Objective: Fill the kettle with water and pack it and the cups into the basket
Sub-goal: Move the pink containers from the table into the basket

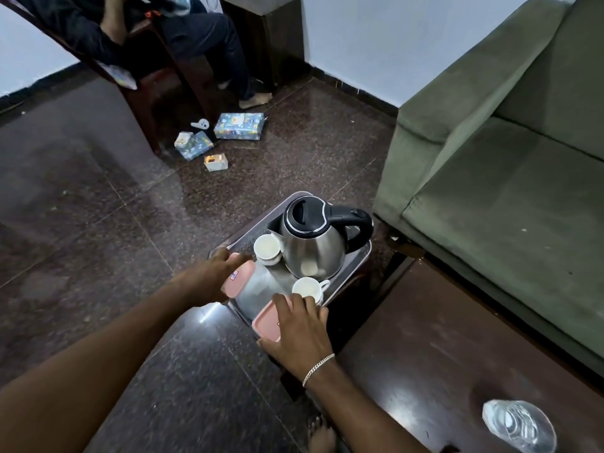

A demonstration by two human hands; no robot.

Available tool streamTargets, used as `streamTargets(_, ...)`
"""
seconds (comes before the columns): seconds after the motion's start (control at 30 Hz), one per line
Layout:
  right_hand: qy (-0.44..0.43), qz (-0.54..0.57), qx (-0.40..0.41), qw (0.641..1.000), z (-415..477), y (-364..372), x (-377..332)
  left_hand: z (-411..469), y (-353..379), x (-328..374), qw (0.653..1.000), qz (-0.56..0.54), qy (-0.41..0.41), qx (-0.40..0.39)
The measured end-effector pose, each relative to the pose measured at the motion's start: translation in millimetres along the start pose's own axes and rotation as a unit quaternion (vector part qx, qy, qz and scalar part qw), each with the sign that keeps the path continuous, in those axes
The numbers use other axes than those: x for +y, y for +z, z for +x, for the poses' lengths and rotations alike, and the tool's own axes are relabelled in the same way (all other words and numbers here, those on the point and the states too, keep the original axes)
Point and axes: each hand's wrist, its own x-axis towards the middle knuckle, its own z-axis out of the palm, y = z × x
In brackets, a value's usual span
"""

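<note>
Left hand (209, 282): I see it at centre frame, fingers curled over the left pink lid (236, 280).
Right hand (299, 333): just below it, gripping the near pink lid (266, 323), thumb at the lid's near edge.
Tray (243, 233): carries both lidded containers, a steel kettle (310, 246) and two white cups (267, 248).
Lower right: a glass (519, 426) stands on a dark table (425, 354).

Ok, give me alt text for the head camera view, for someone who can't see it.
Two hands work at a tray: the left hand grips the far pink lid, the right hand grips the near pink lid. The tray also holds a steel kettle and two white cups. A green sofa stands to the right.
</note>
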Motion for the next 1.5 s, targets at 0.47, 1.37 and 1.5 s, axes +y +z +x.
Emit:
streamTargets(0.47, 0.014, -0.050, -0.058, 0.997, 26.0, 24.3, -6.9, 54.3, 26.9, -16.1, 0.998, 0.049, 0.010, -0.045)
streamTargets(1.37, -0.023, -0.052, -0.089, 0.994, 23.4, 36.3, 1.9, 47.2, 45.8, 1.4, 0.994, 0.065, -0.024, 0.082)
streamTargets(1.5, -0.023, -0.044, -0.090, 0.995, 24.3, 40.6, 3.1, 43.2, 46.5, 6.4, 0.994, 0.066, -0.032, 0.080)
